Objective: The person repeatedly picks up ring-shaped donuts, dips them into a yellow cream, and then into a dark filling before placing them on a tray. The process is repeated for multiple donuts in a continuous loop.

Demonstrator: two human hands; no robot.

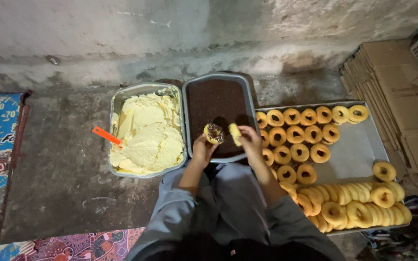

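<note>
Gripping a round sprinkle-coated doughnut half [214, 133], my left hand [202, 149] holds it over the grey metal tray of dark chocolate sprinkles [217, 102]; my right hand [250, 140] pinches a plain yellow doughnut half [234, 134] just beside it. Left sits a tray of pale cream [147, 131], right a tray of ring doughnuts [359, 150].

- I see two metal trays: the cream tray [115, 104] has a dull grey rim, and the sprinkle tray [188, 92] looks the same brushed, matt metal.
- The cream [146, 133] looks soft, pale yellow, thickly smeared and slightly glossy.
- The sprinkles [214, 101] form a dark, grainy, matt bed.
- The spatula handle [106, 136] is smooth orange plastic.
- The doughnuts [296, 135] have a dry, matt crust.
- The flat tray [359, 145] under them is pale, smooth sheet metal.
- The floor [64, 159] is rough, stained concrete.
- The cardboard [397, 92] is plain matt brown.
- My trousers [228, 203] are soft grey cloth.
</note>
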